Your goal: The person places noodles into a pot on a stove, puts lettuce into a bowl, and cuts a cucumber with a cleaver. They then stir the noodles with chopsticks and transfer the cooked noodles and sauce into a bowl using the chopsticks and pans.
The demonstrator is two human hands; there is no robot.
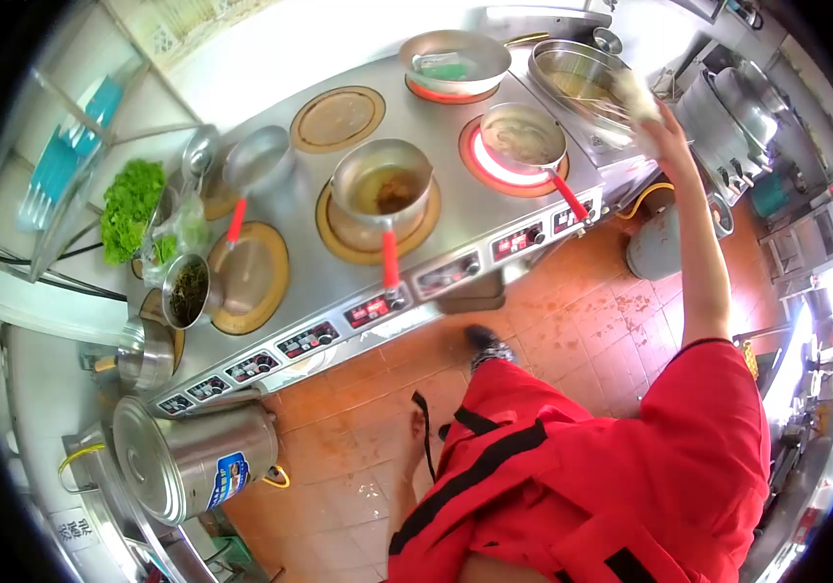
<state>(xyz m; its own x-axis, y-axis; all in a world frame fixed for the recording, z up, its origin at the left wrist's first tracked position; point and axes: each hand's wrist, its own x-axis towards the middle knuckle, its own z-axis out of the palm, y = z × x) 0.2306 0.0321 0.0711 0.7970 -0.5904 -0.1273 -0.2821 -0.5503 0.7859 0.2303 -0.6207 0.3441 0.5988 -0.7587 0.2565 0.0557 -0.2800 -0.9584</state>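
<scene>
My right hand [667, 142] reaches out over the far right end of the stove, its fingers closed around a pale, blurred bundle [636, 97]. That bundle is held at the right edge of a wide steel pot [572, 70] with yellowish liquid in it. A small red-handled pan [523, 136] with pale contents sits on a glowing burner just left of the hand. My left hand [417, 428] hangs low beside my red clothing, over the tiled floor, near a black strap; its fingers are too small and unclear to read.
The steel stove [290, 204] also bears a white pan [455, 60] with a green packet, a pot [382, 183] of brownish liquid and a small pot [189, 291] of dark greens. Lettuce [132, 209] lies left. A large lidded pot [203, 457] and a gas cylinder [664, 243] stand beside the stove.
</scene>
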